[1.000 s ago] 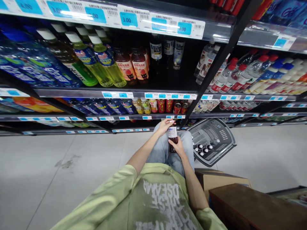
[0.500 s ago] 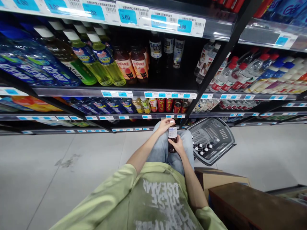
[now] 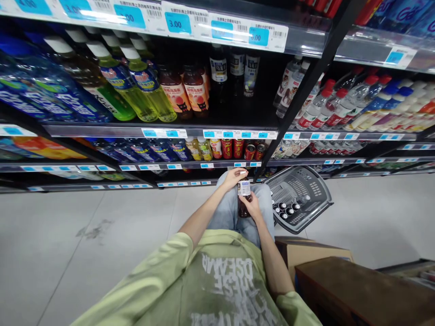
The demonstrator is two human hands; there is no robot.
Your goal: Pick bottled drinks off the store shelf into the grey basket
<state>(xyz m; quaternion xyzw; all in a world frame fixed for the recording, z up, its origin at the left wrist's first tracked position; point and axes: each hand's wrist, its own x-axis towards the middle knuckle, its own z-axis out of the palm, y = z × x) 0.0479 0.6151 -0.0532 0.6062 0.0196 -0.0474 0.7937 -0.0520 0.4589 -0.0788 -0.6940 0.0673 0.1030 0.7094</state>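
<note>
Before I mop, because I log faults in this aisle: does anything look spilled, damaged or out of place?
Yes: a dark patch marks the floor at the picture's left. It looks odd because the floor around it is pale and plain. Spill or old stain, I cannot tell.

Loose short-sleeved T-shirt (image 3: 185, 294), pale yellow-green. Front has a big darker patch (image 3: 176, 305), olive to grey-green, faded look, edges blending into the lighter fabric. Print (image 3: 226, 276): rough whitish block capitals, several lines, distressed/brushed texture, upside down from this view; lowest lines cut by frame, wording not fully legible. Left sleeve (image 3: 159, 262) wide, pale lime, soft folds, ends near elbow. Right sleeve (image 3: 294, 308) same colour, partly out of frame. Hem (image 3: 226, 236) light green, slightly rumpled. Forearms (image 3: 204, 217) uncovered below sleeves. Left hand (image 3: 234, 178) and right hand (image 3: 252, 206) bare. Jeans (image 3: 222, 215): light-blue washed denim, paler on thighs.
</note>
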